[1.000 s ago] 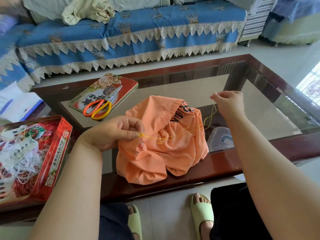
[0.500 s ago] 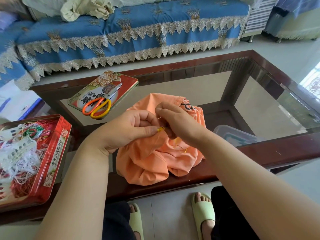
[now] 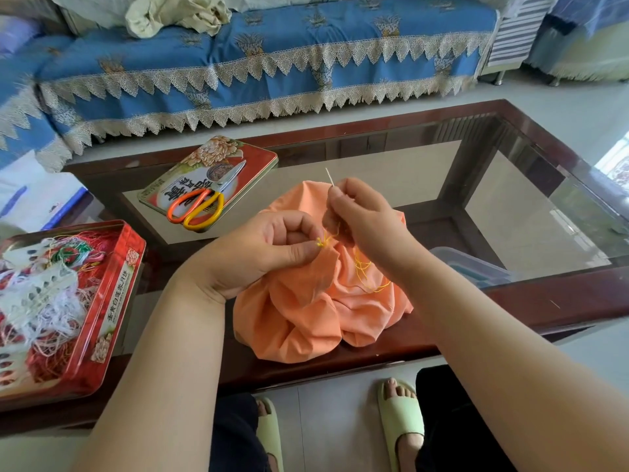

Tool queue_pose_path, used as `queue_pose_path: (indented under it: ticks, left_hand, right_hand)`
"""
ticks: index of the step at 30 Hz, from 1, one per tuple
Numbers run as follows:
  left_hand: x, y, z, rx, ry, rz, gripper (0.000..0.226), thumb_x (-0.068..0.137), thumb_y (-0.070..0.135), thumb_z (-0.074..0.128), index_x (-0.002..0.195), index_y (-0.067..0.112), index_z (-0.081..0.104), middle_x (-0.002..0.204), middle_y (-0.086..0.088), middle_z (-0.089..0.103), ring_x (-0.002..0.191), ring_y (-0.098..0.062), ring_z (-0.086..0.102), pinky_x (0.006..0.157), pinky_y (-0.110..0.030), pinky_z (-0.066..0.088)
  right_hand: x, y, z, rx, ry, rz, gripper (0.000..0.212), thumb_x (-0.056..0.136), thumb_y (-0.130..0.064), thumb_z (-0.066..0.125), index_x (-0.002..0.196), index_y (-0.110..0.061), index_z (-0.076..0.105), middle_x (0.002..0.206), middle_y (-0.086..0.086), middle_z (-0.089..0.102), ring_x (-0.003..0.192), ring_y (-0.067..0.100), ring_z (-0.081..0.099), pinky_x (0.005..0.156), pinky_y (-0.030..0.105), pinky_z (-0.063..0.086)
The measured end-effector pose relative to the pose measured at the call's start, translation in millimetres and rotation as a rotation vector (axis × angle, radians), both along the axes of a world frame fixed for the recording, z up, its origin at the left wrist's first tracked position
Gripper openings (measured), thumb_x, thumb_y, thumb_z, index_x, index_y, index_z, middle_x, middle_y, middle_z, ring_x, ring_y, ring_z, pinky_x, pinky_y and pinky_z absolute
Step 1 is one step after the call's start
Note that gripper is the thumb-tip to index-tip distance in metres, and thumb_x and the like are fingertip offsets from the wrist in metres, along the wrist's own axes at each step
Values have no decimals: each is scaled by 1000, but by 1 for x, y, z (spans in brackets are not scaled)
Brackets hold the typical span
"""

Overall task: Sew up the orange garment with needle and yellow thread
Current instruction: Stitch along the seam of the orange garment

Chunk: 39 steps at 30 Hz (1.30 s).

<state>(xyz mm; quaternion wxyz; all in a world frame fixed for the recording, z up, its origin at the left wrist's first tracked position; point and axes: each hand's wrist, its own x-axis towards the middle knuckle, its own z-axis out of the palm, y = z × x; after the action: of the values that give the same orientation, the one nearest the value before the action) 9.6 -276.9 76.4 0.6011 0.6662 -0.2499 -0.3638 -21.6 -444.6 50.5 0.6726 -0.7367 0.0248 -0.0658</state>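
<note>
**Hand-sewing at a glass-topped table: fabric pinched, needle drawn clear**

From left to right: an open red tin [image 3: 112, 301] of mixed threads sits at the table's near left corner, within reach for supplies. Its lid [image 3: 252, 158] lies farther back and serves as a rest for the orange-handled scissors [image 3: 197, 209], parked clear of the work yet close enough, presumably, for cutting thread. The left hand [image 3: 258, 253] pinches a fold of the orange garment [image 3: 306, 318] between thumb and forefinger, raising and steadying the stitch site, where the yellow thread [image 3: 366, 270] bunches. The garment lies heaped on the table's [image 3: 544, 294] near edge, between the forearms. The right hand [image 3: 360, 216] grips the needle [image 3: 329, 176] between its fingertips, point upward, just above the fold; slack thread loops over the cloth below, suggesting a stitch not yet pulled tight.
</note>
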Motion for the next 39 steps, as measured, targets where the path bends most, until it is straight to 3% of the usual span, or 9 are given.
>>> queue_pose_path:
  ticks: [3,6,13,19,26,29,33,37,39]
  left_hand:
    - [4,-3,-7,39,-257,118,6,76,26,68,81,29,71,90,5,65,90,-13,64,79,-32,55]
    - [-2,-14,-7,65,-595,280,9,72,39,73,81,39,73,94,8,53,103,-17,56,93,-37,49]
    - [-24,-24,5,209,-1178,495,15,90,32,67,89,26,54,66,22,46,61,3,52,58,-4,36]
    - [-42,-31,10,332,-808,387,72,57,77,57,105,26,41,93,21,54,82,6,58,60,-8,47]
    - [-24,-27,2,-121,-39,609,16,84,24,67,100,22,69,91,1,75,89,-13,70,82,-32,56]
    - [-26,-26,7,-345,285,421,19,78,19,61,90,13,75,83,-4,73,79,-13,69,76,-26,58]
    - [-22,-21,13,-402,378,314,27,82,20,63,101,2,64,83,-7,67,73,-13,66,71,-27,56]
    - [-17,-16,25,-472,297,494,19,79,20,57,87,7,67,80,-7,70,76,-17,66,74,-31,55]
    - [-10,-14,29,-555,158,676,10,92,14,53,88,12,61,74,-4,67,70,-15,65,69,-29,58]
  right_hand:
    - [-1,9,-11,-165,-106,-77,18,102,-17,43,87,-15,52,84,4,60,74,9,55,71,30,48]
    - [-5,21,-16,-69,-212,-79,9,94,-12,56,91,-6,50,82,-3,57,73,0,55,70,21,48]
    - [-10,40,-6,110,-159,-153,16,101,0,39,90,-7,47,63,-4,60,54,-3,59,54,13,47]
    - [3,41,-6,-38,-162,-355,7,99,-17,46,93,-18,42,76,-13,49,65,-5,51,67,20,43]
    - [18,15,8,419,82,-44,24,100,-14,46,77,-14,54,77,9,56,71,20,52,70,37,43]
    - [10,11,12,187,64,96,17,100,-6,44,93,-4,60,79,3,57,72,11,54,69,22,46]
    - [9,12,11,-298,113,215,28,100,-1,38,125,7,49,122,19,56,116,31,52,91,17,36]
    - [24,2,17,-459,-104,-275,15,101,-14,40,102,-6,53,80,0,56,83,17,56,79,37,44]
    - [20,-13,35,-333,-480,-684,14,101,-12,37,98,-4,49,66,-11,45,63,-3,49,65,31,46]
